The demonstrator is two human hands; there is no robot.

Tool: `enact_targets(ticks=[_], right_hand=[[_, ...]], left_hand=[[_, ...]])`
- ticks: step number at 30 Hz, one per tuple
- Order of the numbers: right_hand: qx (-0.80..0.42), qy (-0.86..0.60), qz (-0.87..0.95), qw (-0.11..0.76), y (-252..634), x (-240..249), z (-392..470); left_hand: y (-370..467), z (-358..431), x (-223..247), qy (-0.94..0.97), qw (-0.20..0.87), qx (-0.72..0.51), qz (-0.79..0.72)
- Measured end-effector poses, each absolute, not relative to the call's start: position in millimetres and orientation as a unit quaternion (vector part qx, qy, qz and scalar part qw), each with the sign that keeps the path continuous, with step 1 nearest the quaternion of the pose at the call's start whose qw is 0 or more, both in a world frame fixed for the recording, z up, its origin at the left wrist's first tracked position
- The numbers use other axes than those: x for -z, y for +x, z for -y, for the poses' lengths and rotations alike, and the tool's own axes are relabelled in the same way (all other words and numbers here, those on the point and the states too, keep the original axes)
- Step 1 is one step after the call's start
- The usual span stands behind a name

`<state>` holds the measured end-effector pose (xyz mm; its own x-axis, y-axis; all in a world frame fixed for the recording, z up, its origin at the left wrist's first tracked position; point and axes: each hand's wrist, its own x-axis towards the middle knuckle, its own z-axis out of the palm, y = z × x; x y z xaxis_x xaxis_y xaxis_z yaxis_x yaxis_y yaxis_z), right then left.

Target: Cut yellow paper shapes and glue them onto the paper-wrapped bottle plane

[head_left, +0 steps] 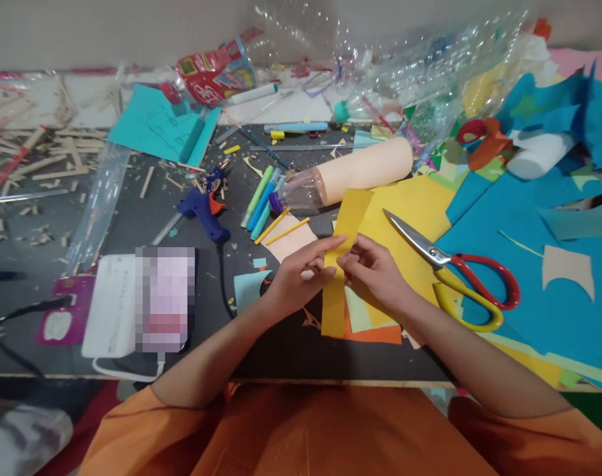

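A folded-looking strip of yellow paper [335, 311] stands lengthwise between my hands, above the table's near edge. My left hand [305, 270] pinches its left side, thumb and forefinger on the paper. Fingers of my right hand [373, 268] are curled closed on its right edge. Behind the strip lies a larger yellow sheet [417, 205]. Scissors [437, 254] with one red and one yellow handle rest on that sheet, to the right of my right hand. Just beyond the strip, a plastic bottle [365, 168] wrapped in peach paper lies on its side.
A blue glue gun [204, 215], several markers [264, 205] and wood scraps [63, 165] lie to the left. A phone [165, 301] and white power bank [110, 304] sit near the front edge. Blue paper [519, 264] covers the right side; clear bottles [430, 73] lie at the back.
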<state>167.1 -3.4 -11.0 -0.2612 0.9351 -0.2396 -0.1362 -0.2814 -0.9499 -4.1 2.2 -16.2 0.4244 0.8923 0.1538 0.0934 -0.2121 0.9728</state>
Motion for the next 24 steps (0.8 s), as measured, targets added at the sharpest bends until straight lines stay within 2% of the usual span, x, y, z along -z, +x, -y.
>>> enact_targets(ticks=[16, 24], right_hand=[[-0.684, -0.424, 0.397, 0.442, 169.6, 16.9, -0.4], [-0.661, -0.460, 0.390, 0.447, 168.8, 14.6, 0.2]], left_hand=[[-7.4, -5.7, 16.3, 0.673, 0.474, -0.434, -0.366], [-5.6, -2.8, 15.8, 0.636, 0.536, -0.401, -0.384]])
